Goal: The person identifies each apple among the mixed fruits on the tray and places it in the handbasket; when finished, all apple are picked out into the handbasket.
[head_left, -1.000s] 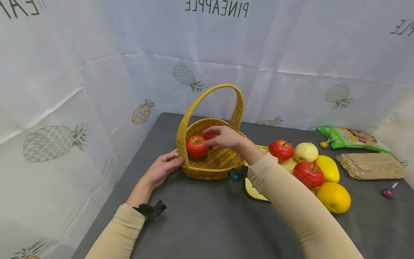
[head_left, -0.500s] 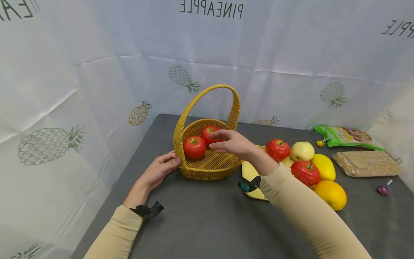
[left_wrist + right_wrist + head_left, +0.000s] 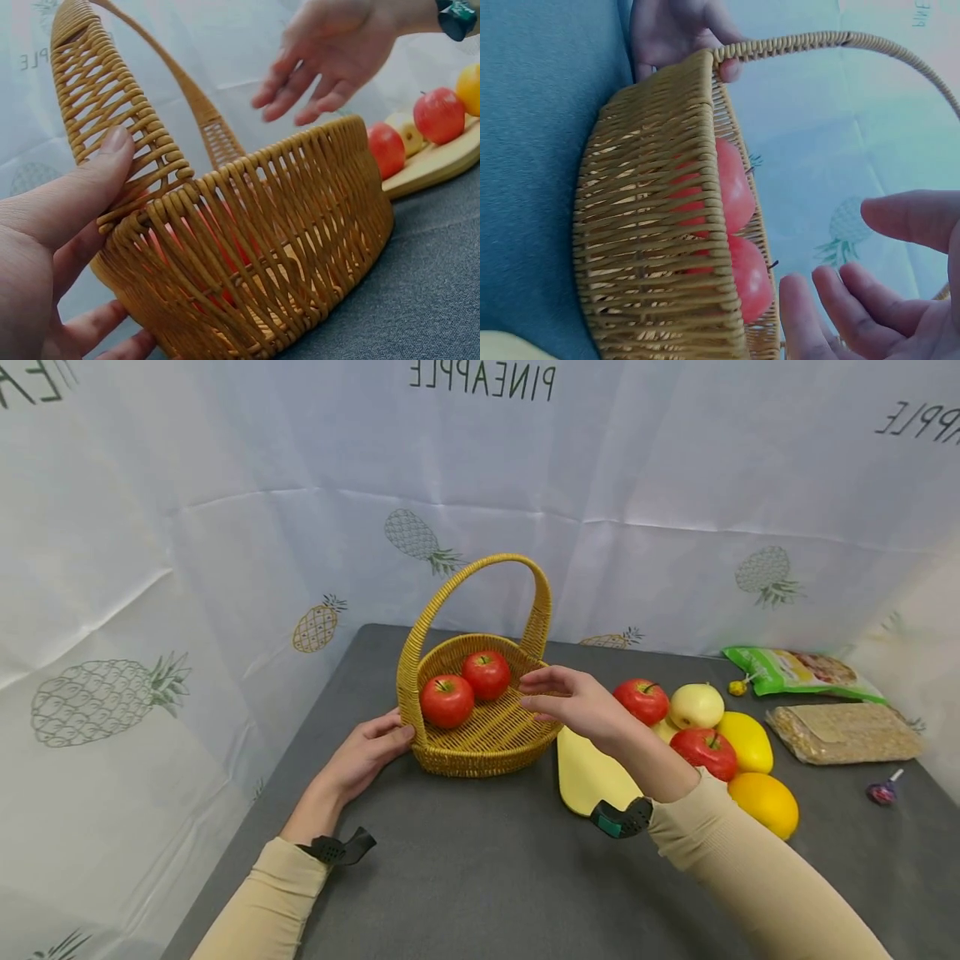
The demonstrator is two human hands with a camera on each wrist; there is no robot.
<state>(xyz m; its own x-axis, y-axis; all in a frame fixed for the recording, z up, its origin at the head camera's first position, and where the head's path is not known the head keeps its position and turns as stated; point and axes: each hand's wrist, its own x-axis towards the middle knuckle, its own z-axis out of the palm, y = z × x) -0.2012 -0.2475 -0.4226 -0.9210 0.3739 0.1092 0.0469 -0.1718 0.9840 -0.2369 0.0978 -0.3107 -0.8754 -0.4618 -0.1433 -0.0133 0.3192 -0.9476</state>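
Observation:
A yellow wicker basket (image 3: 480, 764) with a tall arched handle stands on the grey table, holding two red apples: one apple (image 3: 447, 702) at its left, the other apple (image 3: 486, 674) behind it. My left hand (image 3: 365, 755) grips the basket's left end, thumb on the foot of the handle and fingers round the side, as the left wrist view (image 3: 94, 195) shows up close. Over the basket's right rim hovers my right hand (image 3: 573, 702), fingers loosely spread and nothing between them. In the right wrist view its fingers (image 3: 855, 307) are apart from the apples.
Right of the basket, a pale yellow tray (image 3: 592, 777) bears red apples (image 3: 705, 754), a pale round fruit (image 3: 697, 706), a yellow fruit (image 3: 746, 743) and an orange (image 3: 765, 804). Beyond lie a green packet (image 3: 806, 675), a bag of grains (image 3: 843, 735) and lollipops (image 3: 882, 792).
My right hand has drawn back rightward from the apples in the basket to above its right rim, uncovering the rear apple. The left hand keeps its hold on the basket.

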